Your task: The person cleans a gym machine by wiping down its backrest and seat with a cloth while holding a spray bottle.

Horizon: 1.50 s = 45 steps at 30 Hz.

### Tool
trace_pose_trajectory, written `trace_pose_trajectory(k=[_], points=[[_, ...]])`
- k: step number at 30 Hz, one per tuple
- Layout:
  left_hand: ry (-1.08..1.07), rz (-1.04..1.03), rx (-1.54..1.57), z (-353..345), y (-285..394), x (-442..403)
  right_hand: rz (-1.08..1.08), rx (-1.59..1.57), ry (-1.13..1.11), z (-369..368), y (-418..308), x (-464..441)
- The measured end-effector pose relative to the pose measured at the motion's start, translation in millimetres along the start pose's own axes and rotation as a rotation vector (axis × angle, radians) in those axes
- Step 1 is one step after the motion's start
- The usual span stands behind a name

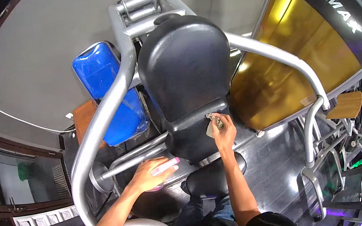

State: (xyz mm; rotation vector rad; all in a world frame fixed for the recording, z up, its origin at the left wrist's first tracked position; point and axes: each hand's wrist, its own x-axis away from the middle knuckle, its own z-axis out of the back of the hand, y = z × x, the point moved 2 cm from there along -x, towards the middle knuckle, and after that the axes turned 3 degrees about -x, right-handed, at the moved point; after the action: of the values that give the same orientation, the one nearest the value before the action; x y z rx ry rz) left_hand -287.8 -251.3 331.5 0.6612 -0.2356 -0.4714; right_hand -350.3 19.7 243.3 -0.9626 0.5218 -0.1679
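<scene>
My right hand [224,131] is closed round a crumpled pale cloth [210,129], which touches the right side of the black padded seat [188,133]. Above the seat rises the black backrest [185,65] of a silver-framed exercise machine. To the left of the seat, my left hand [150,174] grips a pink and white object [165,166], held out over the dark floor. What exactly that object is cannot be made out. Below the seat is a smaller black pad [216,177], near my legs.
Silver tubes [102,120] curve round the seat on both sides. A blue padded chair [115,94] stands behind at the left. A gold and black machine panel [298,48] is at the right, with a wooden board [346,105] and more gym equipment beyond.
</scene>
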Motion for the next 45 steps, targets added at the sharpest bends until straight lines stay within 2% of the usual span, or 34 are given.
trace_pose_trajectory(k=[1,3,5,6,8,10,14,19,22,25,30,32,35,38,41,42,44,45], points=[[-0.203,0.227,0.175,5.2,2.3,-2.8,-0.042,-0.024,0.033,-2.7,-1.4,-2.1],[-0.171,0.227,0.149,3.3,-3.6,0.4,-0.17,-0.041,0.097,-9.6,-16.1,-2.6],[-0.228,0.298,0.165,14.4,1.2,-3.0,-0.088,-0.122,0.069,-23.8,-24.6,10.7],[-0.15,0.245,0.151,16.0,1.3,-1.8,-0.011,-0.14,0.023,-31.8,-31.8,17.3],[-0.148,0.257,0.185,21.2,4.8,-2.7,0.082,-0.113,-0.068,-43.2,-47.4,34.5],[-0.136,0.28,0.199,22.5,3.8,-2.3,0.085,-0.11,-0.077,-50.1,-42.5,42.7],[-0.116,0.293,0.218,18.7,-3.0,-2.6,0.264,0.088,-0.11,-25.2,-22.4,26.0],[-0.192,0.25,0.281,19.1,4.9,-4.8,0.195,0.146,-0.05,21.8,5.9,-21.4],[-0.214,0.309,0.421,13.1,9.4,-4.2,0.111,0.196,0.013,30.3,9.3,-34.6],[-0.205,0.259,0.534,7.9,8.3,-7.4,-0.016,0.127,0.044,16.6,-3.0,-29.4],[-0.135,0.327,0.556,12.7,21.2,-14.2,0.133,-0.008,-0.142,-27.6,-33.6,3.4],[-0.061,0.301,0.482,19.0,29.2,-17.5,0.124,-0.042,-0.204,-25.9,-35.3,4.9],[-0.028,0.273,0.378,28.9,47.6,-23.7,0.243,0.028,-0.257,-6.4,-19.1,-9.8],[-0.023,0.279,0.254,33.7,63.0,-31.4,0.188,0.101,-0.2,18.2,15.1,-33.2],[-0.016,0.259,0.255,32.9,84.3,-36.2,0.056,-0.001,-0.122,48.8,30.3,-59.6],[0.044,0.242,0.273,34.9,93.0,-35.7,0.055,-0.009,-0.12,50.9,33.9,-66.9],[0.104,0.23,0.282,35.0,106.3,-33.0,-0.161,-0.06,-0.023,52.5,45.8,-77.7],[0.189,0.192,0.29,34.6,112.4,-30.7,-0.154,-0.068,-0.037,51.5,48.4,-82.0]])
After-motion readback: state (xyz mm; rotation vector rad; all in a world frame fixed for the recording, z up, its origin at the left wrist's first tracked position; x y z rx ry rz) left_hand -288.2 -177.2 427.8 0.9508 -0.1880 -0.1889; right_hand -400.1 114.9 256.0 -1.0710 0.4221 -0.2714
